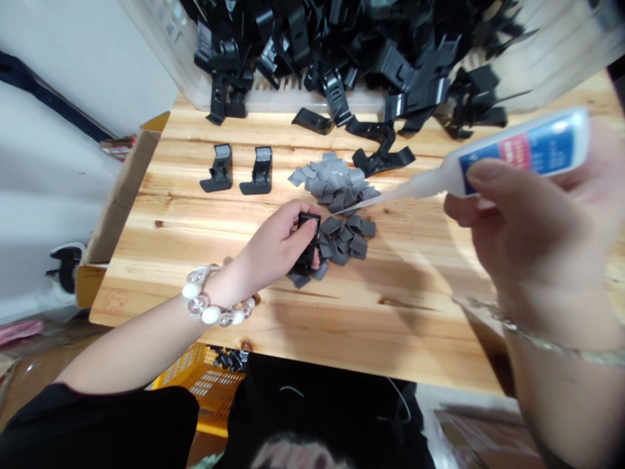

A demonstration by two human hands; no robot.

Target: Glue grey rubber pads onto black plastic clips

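My left hand [283, 241] is closed around a black plastic clip [306, 244], its thumb pressed on the upper end. In my right hand [532, 228] is a white glue bottle [522, 153] with a blue and red label, tilted so that its long thin nozzle points down and left, close to the clip. Whether any glue is coming out cannot be made out. Small grey pads [344, 238] lie in a heap beside my left hand, with lighter grey pads [332, 176] just behind. Two black clips with grey tops, a left one [219, 168] and a right one [258, 170], stand on the wooden table [195, 228].
A clear plastic bin [185, 71] full of black clips [390, 65] takes up the table's far side. Several clips [381, 153] have spilled in front of it. Below the near edge sits a yellow basket [195, 378] with dark parts inside. A cardboard box [122, 189] stands left of the table.
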